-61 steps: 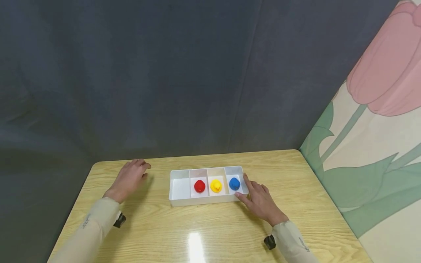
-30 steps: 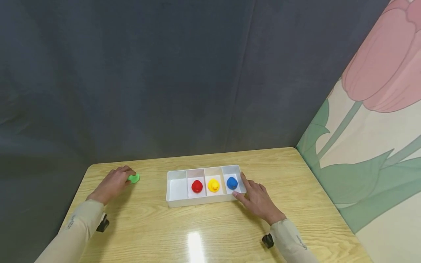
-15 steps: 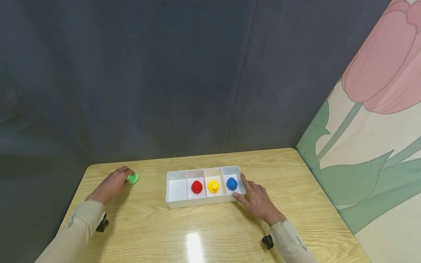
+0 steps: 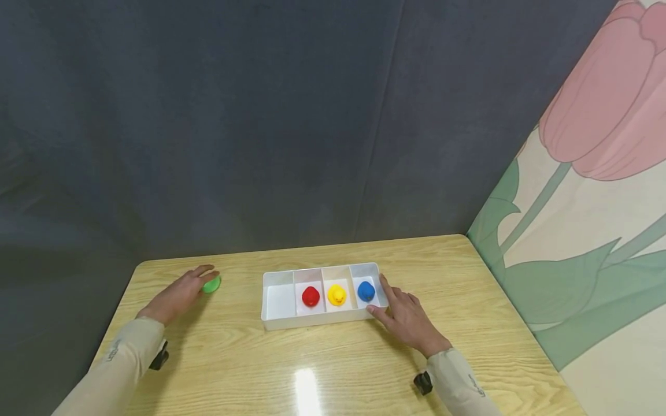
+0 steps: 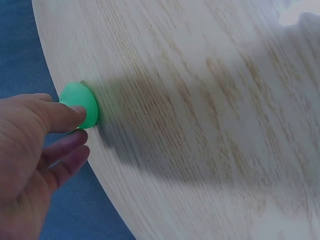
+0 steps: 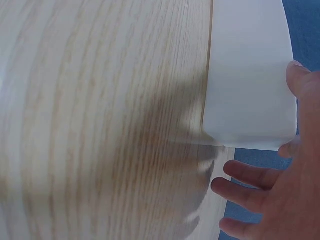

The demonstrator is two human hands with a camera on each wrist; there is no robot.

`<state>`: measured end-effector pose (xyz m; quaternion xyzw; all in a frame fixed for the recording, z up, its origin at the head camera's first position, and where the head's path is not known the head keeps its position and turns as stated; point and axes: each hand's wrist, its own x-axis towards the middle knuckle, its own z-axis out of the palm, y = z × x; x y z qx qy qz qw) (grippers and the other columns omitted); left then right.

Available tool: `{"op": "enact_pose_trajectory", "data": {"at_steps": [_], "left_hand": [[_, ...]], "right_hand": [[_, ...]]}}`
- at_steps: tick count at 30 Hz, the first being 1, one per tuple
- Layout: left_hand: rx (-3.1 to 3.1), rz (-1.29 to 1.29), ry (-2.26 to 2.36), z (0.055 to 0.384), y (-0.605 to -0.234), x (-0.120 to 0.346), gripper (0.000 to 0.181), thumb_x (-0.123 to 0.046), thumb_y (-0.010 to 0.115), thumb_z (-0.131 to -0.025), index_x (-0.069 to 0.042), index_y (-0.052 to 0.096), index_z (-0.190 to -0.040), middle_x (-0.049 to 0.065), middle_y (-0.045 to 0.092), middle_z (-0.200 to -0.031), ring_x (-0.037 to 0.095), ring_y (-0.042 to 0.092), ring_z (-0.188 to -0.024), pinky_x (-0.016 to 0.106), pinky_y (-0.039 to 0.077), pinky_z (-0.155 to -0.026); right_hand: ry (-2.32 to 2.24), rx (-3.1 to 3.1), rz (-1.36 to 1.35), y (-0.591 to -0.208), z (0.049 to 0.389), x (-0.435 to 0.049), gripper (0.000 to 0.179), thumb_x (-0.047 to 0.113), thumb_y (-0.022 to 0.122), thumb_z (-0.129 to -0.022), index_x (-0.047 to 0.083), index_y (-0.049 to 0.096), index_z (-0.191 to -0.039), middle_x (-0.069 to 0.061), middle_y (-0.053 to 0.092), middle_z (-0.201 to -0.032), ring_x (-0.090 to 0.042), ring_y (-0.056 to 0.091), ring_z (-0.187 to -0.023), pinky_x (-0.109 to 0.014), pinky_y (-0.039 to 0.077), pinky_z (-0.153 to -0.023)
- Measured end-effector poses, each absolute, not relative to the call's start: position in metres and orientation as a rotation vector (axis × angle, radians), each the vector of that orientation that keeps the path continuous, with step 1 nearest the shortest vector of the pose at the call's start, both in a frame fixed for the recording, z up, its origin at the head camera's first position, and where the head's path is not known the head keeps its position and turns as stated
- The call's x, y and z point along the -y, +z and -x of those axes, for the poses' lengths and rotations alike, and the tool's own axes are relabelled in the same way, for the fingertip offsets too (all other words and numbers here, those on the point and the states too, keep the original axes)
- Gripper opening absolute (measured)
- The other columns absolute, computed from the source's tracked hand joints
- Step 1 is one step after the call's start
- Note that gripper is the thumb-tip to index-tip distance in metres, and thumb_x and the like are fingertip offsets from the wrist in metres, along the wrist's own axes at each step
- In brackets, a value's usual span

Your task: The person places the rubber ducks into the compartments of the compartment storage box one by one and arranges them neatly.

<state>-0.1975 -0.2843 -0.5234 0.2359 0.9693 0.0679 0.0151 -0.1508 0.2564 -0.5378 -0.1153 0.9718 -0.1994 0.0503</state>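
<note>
At the table's left, my left hand (image 4: 177, 294) is at a small rounded green toy (image 4: 211, 284); the left wrist view shows the thumb tip against the green toy (image 5: 80, 104). A finger goes behind it, its tip hidden, while two others are spread below. My right hand (image 4: 411, 323) holds the right end of a white divided tray (image 4: 291, 322), thumb on the front wall, index finger along the end. In the right wrist view the other fingers hang free of the tray (image 6: 250, 75). Red (image 4: 310, 296), yellow (image 4: 337, 295) and blue (image 4: 366, 291) toy ducks sit in separate compartments.
The leftmost tray compartment (image 4: 281, 300) has nothing in it. The wooden table (image 4: 250, 370) ends at a dark curtain (image 4: 291, 127) behind. A flower-patterned cloth (image 4: 583, 248) hangs at the right.
My left hand has moved left and down over the last two seconds, and the green toy has come into sight beside its fingers. One left finger now stands higher. My right hand stays at the tray.
</note>
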Motion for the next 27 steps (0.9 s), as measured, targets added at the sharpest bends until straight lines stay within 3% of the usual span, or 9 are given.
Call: {"op": "enact_pose_trajectory", "data": {"at_steps": [5,15,20,27], "left_hand": [[-2.967,-0.733,0.251,0.1967,-0.5223,0.2792,0.06,0.017,0.069,-0.091,0.003,0.055,-0.148,0.035,0.049,-0.155,0.057,0.058,-0.134,0.06,0.058,-0.101],[-2.968,-0.782,0.261,0.1979,-0.5252,0.2776,0.045,0.016,0.068,-0.093,0.003,0.065,-0.136,0.032,0.06,-0.144,0.051,0.064,-0.128,0.057,0.059,-0.1],[-2.992,-0.753,0.277,0.1933,-0.5211,0.2792,0.04,0.008,0.072,-0.094,0.001,0.068,-0.133,0.028,0.063,-0.14,0.047,0.07,-0.121,0.055,0.061,-0.096],[-2.983,-0.678,0.351,0.1943,-0.5196,0.2807,0.034,-0.011,0.08,-0.094,-0.003,0.071,-0.126,0.013,0.071,-0.12,0.027,0.073,-0.102,0.048,0.063,-0.085]], "right_hand": [[-0.611,-2.956,0.347,-0.5373,0.1506,-0.2568,0.092,0.061,0.055,-0.105,0.011,0.016,-0.172,-0.027,0.053,-0.158,-0.045,0.054,-0.144,-0.071,0.03,-0.126],[-0.608,-2.941,0.337,-0.5363,0.1506,-0.2563,0.092,0.062,0.054,-0.105,0.011,0.015,-0.172,-0.027,0.051,-0.159,-0.046,0.053,-0.145,-0.07,0.03,-0.126],[-0.607,-2.942,0.334,-0.5366,0.1508,-0.2561,0.092,0.061,0.054,-0.105,0.011,0.015,-0.172,-0.027,0.052,-0.159,-0.045,0.054,-0.145,-0.069,0.031,-0.126],[-0.613,-2.937,0.328,-0.5364,0.1516,-0.2558,0.093,0.062,0.054,-0.105,0.012,0.015,-0.172,-0.027,0.053,-0.158,-0.045,0.055,-0.144,-0.068,0.032,-0.126]]}}
